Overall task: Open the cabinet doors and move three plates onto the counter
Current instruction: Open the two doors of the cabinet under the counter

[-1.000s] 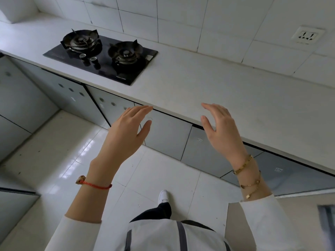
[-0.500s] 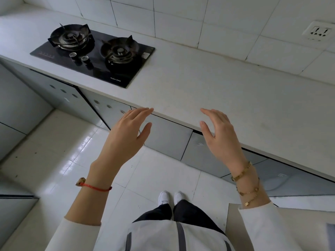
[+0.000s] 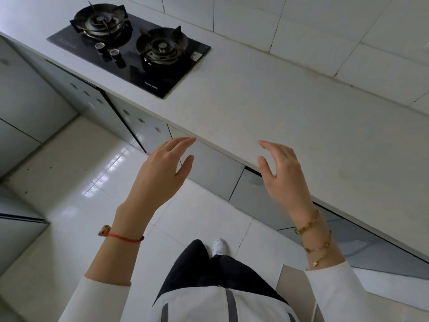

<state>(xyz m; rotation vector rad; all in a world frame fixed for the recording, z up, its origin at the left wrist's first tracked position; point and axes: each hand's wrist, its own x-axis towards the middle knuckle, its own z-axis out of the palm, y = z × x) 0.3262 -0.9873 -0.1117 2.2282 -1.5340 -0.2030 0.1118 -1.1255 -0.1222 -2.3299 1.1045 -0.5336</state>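
A white counter runs from upper left to lower right. Grey cabinet doors sit shut beneath its front edge. My left hand hovers open in front of the doors, fingertips near the counter edge, touching nothing. My right hand is also open, fingers curved, held over the counter's front edge and another grey door. Both hands are empty. No plates are in view.
A black two-burner gas hob is set into the counter at the upper left. White wall tiles back the counter. The floor is glossy white tile. More grey cabinets stand at the left.
The view has tilted down and closer to the counter. Both hands have stayed raised and open, drifting slightly lower toward the counter's front edge.
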